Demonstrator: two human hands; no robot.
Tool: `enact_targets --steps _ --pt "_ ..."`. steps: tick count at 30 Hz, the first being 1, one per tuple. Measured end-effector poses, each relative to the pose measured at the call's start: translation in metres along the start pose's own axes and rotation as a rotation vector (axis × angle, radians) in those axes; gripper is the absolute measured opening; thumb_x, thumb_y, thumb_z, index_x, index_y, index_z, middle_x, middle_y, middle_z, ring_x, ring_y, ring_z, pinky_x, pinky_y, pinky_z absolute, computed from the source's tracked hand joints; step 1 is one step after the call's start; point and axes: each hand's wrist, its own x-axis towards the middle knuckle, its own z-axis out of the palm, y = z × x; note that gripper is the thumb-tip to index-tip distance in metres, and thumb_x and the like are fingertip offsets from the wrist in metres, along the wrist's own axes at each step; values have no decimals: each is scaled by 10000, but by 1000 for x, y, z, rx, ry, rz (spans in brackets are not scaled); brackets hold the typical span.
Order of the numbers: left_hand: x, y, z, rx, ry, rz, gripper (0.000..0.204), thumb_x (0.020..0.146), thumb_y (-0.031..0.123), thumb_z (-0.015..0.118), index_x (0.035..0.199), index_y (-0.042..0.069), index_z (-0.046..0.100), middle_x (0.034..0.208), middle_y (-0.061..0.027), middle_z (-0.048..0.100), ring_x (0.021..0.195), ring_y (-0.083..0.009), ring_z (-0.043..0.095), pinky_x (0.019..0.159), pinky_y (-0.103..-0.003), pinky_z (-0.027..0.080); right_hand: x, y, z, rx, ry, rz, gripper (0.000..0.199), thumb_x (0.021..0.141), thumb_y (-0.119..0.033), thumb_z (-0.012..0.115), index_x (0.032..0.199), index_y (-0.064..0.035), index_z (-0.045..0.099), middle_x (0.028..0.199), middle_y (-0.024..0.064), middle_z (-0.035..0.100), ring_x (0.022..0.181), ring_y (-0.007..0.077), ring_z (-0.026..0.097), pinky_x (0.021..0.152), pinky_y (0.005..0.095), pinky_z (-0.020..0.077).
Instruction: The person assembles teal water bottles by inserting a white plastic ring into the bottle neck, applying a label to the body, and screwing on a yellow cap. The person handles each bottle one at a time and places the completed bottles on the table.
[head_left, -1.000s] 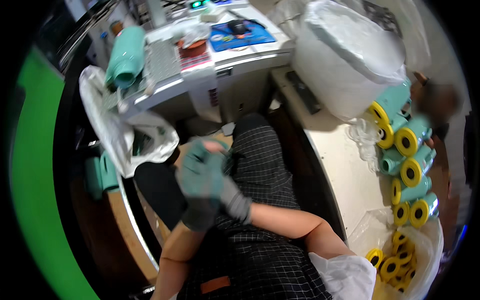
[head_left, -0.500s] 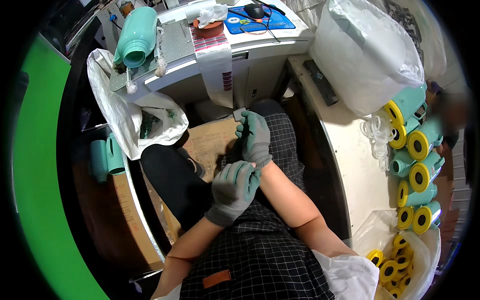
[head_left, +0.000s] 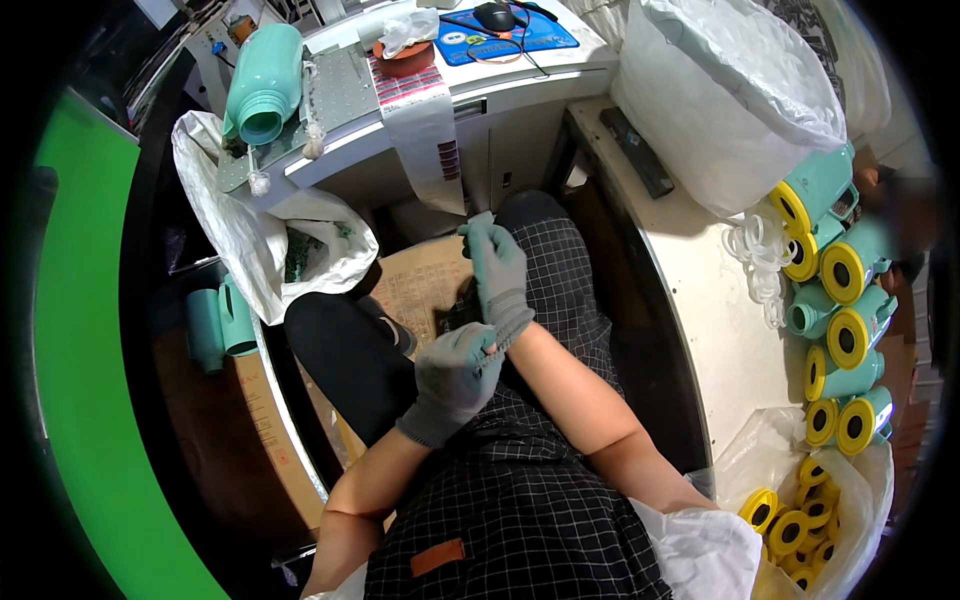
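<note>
Both my hands wear grey knitted gloves with green-coated fingers and meet above my lap. My left hand [head_left: 455, 375] is closed at my right wrist, pinching the cuff of the right glove [head_left: 510, 322]. My right hand [head_left: 497, 265] reaches away over my thigh, its fingers curled inward. A small pale grey edge shows at its fingertips; whether it is a separate thing in the hand I cannot make out. Under the hands lies my black checked apron [head_left: 500, 510], and beyond them a cardboard sheet [head_left: 420, 285].
A green bottle body [head_left: 265, 85] lies on the machine ahead, above an open white sack [head_left: 335, 265]. On the right bench are white rings [head_left: 760, 250], green bottles with yellow ends [head_left: 850, 335], a large white bag [head_left: 720, 110] and a bag of yellow rings [head_left: 790, 530]. Someone is beyond the bench.
Both hands have shifted slightly left. The right fingers point farther away from me, and the left hand's pinch sits a little lower along the right glove's cuff. The view has tilted slightly.
</note>
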Motion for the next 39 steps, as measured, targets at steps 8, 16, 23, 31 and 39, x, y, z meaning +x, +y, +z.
enact_targets --steps 8,16,23,31,39 --pt "23 -47 36 518 117 107 225 863 206 749 1072 123 749 844 -81 687 663 -297 655 592 -425 517 -9 50 5 -969 -166 -558 376 932 -455 675 1136 -140 696 1054 96 661 1062 320 627 989 468 450" --pt "-5 24 5 186 -151 249 175 871 183 738 1033 120 714 835 -88 648 688 -277 656 572 -402 512 -6 17 13 -20 -424 165 398 1006 -473 626 1126 -100 698 1083 56 654 976 124 616 839 317 476" --pt "-14 6 17 172 226 -101 301 812 35 760 1082 40 626 774 -120 642 627 -356 630 565 -433 500 -15 -42 7 595 -72 -187 300 1079 -187 468 1218 37 612 1078 91 590 930 135 606 859 261 521" --pt "-21 -8 48 -1049 134 -550 324 978 107 612 1277 -18 617 1147 -169 715 1075 -278 694 927 -380 544 -33 -67 12 253 -135 -567 449 907 85 371 1311 64 567 1184 146 618 1021 196 652 956 324 536" --pt "-18 24 24 79 -528 -69 329 834 259 701 1110 80 684 1029 -145 713 945 -324 689 824 -463 542 -41 -115 4 193 -302 -582 456 1072 -331 467 1133 74 667 1135 140 635 969 221 629 910 354 509"
